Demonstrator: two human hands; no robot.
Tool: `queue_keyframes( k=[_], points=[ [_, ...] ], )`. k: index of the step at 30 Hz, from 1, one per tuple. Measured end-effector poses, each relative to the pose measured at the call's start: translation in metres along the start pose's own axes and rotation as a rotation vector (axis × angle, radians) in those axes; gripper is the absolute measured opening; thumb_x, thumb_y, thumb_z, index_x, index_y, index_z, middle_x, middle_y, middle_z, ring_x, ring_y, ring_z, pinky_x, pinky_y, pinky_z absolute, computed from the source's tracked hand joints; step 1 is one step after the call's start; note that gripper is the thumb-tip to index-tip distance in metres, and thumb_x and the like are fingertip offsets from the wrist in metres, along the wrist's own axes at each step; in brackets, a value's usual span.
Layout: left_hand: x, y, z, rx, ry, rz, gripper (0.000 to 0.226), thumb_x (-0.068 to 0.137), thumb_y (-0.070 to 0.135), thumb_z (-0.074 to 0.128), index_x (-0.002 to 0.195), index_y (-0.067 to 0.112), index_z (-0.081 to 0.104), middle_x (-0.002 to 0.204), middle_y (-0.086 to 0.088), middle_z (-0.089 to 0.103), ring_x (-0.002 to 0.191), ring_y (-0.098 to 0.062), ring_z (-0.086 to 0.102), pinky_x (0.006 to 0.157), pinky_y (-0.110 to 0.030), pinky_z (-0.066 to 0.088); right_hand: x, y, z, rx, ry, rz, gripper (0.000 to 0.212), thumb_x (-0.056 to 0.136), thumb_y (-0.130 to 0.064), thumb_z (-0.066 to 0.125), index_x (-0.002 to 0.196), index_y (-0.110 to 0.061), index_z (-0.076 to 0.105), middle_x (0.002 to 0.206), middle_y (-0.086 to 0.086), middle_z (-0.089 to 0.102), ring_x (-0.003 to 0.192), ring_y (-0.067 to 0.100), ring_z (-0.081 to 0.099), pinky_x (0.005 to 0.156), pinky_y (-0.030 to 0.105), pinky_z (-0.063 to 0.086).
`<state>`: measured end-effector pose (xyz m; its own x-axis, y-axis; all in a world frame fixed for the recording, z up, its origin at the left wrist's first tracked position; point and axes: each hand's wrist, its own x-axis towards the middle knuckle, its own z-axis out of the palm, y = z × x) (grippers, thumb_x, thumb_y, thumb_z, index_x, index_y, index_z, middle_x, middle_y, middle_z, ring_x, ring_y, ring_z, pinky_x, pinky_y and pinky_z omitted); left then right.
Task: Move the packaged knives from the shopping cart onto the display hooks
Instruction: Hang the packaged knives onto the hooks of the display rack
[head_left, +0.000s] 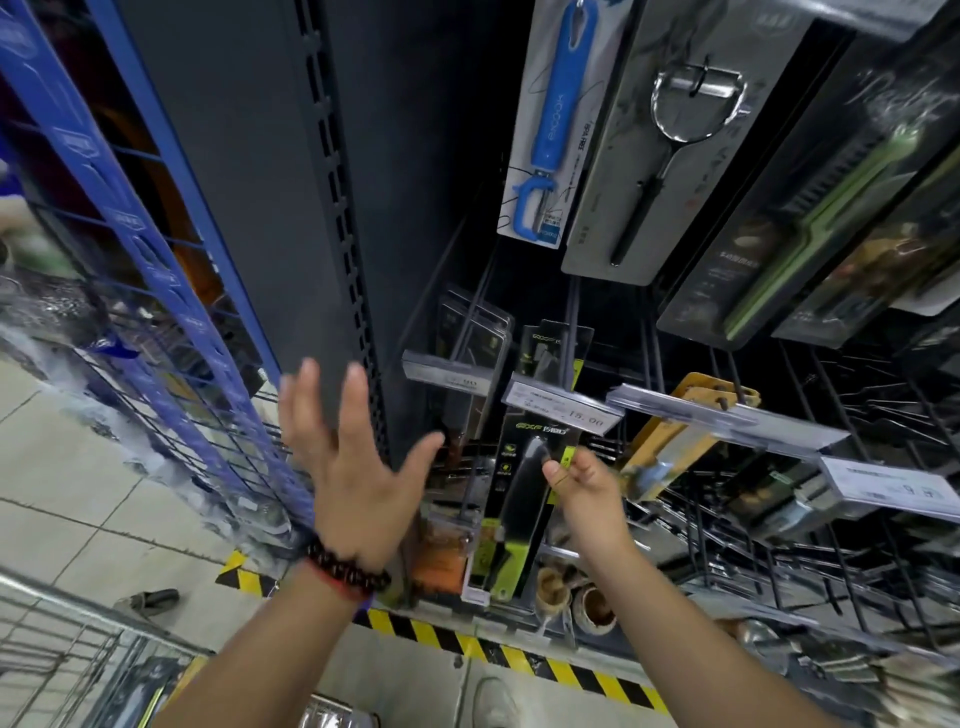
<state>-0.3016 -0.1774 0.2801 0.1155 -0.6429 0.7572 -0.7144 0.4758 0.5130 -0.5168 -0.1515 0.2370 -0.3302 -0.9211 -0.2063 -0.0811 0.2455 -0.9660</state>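
A packaged knife (519, 514) with a black blade and a lime-green handle hangs below a display hook (571, 343) that carries a price tag (561, 408). My right hand (582, 486) pinches the right edge of its card near the top. Left of the package, my left hand (348, 462) is raised with fingers spread and holds nothing; a dark bead bracelet is on its wrist. More packaged knives (470, 338) hang on the hook to the left. The shopping cart (57, 639) shows its wire corner at the bottom left.
Packaged peelers (558, 119) and a green-handled tool (810, 223) hang higher up. A yellow-carded item (670, 436) hangs to the right, with bare wire hooks (857, 395) beyond. A blue wire rack (156, 291) stands left. Yellow-black tape (519, 654) marks the floor edge.
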Motion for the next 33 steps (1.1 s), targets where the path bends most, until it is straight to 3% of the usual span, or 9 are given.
queue_keyframes(
  k=[3,6,8,12,16,20,24,30,33],
  points=[
    [0.027,-0.022,0.006,0.171,-0.062,-0.019,0.110,0.075,0.055,0.071,0.151,0.039,-0.008,0.158,-0.001,-0.008,0.141,-0.043,0.000,0.119,-0.044,-0.001,0.003,-0.011,0.003,0.061,0.047,0.005,0.015,0.095,-0.004,0.055,0.104,0.007,0.058,0.097,0.026,0.064,0.093,0.034,0.061,0.092,0.045,0.045],
    [0.033,-0.037,0.015,0.241,-0.105,-0.006,0.128,0.069,0.037,0.085,0.150,0.038,-0.014,0.159,-0.005,-0.014,0.140,-0.043,-0.001,0.118,-0.041,-0.006,0.007,-0.017,0.003,0.077,0.087,-0.015,0.045,0.096,-0.004,0.054,0.123,0.024,0.032,0.130,0.042,0.035,0.123,0.048,0.038,0.108,0.049,0.032],
    [0.032,-0.046,0.020,0.270,-0.095,0.040,0.129,0.070,0.030,0.084,0.149,0.039,-0.019,0.155,0.008,-0.033,0.140,-0.045,-0.002,0.119,-0.042,-0.007,0.011,-0.017,0.004,0.094,0.083,0.007,0.045,0.097,-0.006,0.053,0.128,0.021,0.036,0.135,0.035,0.040,0.128,0.043,0.040,0.109,0.043,0.033],
    [0.030,-0.059,0.021,0.276,-0.085,0.090,0.126,0.074,0.025,0.081,0.148,0.040,-0.019,0.153,0.013,-0.036,0.142,-0.042,-0.003,0.114,-0.058,0.006,0.015,-0.022,0.011,0.066,0.104,0.048,0.038,0.095,-0.014,0.057,0.124,0.011,0.050,0.130,0.025,0.055,0.124,0.034,0.052,0.109,0.044,0.037],
    [0.031,-0.063,0.021,0.277,-0.098,0.080,0.126,0.073,0.028,0.081,0.148,0.041,-0.020,0.153,0.013,-0.036,0.144,-0.022,-0.025,0.113,-0.060,0.008,0.016,-0.022,0.012,0.027,0.127,0.055,0.021,0.096,-0.012,0.056,0.108,0.005,0.058,0.110,0.017,0.065,0.117,0.033,0.057,0.099,0.039,0.043],
    [0.032,-0.060,0.021,0.265,-0.127,0.070,0.129,0.071,0.024,0.081,0.147,0.042,-0.022,0.151,0.014,-0.039,0.141,-0.041,-0.001,0.106,-0.068,0.016,0.003,-0.019,0.009,0.036,0.123,0.021,0.020,0.097,-0.006,0.053,0.113,0.006,0.056,0.111,0.012,0.062,0.110,0.019,0.055,0.097,0.039,0.043],
    [0.032,-0.060,0.024,0.258,-0.124,0.050,0.128,0.071,0.021,0.077,0.146,0.043,-0.024,0.150,0.014,-0.040,0.143,-0.021,-0.029,0.107,-0.068,0.015,-0.008,-0.009,0.005,0.023,0.106,-0.034,0.009,0.095,-0.004,0.054,0.090,-0.007,0.061,0.086,0.003,0.065,0.085,0.015,0.061,0.086,0.035,0.046],
    [0.034,-0.061,0.026,0.247,-0.133,0.061,0.127,0.069,0.021,0.075,0.146,0.043,-0.024,0.150,0.014,-0.040,0.141,-0.018,-0.034,0.106,-0.069,0.017,-0.006,-0.011,0.005,0.016,0.067,-0.100,0.019,0.095,-0.005,0.055,0.077,-0.004,0.050,0.071,0.008,0.052,0.071,0.020,0.050,0.076,0.035,0.044],
    [0.034,-0.061,0.025,0.242,-0.145,0.066,0.123,0.070,0.024,0.072,0.146,0.043,-0.024,0.150,0.014,-0.040,0.145,-0.024,-0.025,0.104,-0.070,0.019,0.002,-0.015,0.006,0.071,0.116,-0.098,0.020,0.094,-0.012,0.057,0.086,0.005,0.051,0.085,0.030,0.053,0.079,0.037,0.053,0.084,0.037,0.046]
  ],
)
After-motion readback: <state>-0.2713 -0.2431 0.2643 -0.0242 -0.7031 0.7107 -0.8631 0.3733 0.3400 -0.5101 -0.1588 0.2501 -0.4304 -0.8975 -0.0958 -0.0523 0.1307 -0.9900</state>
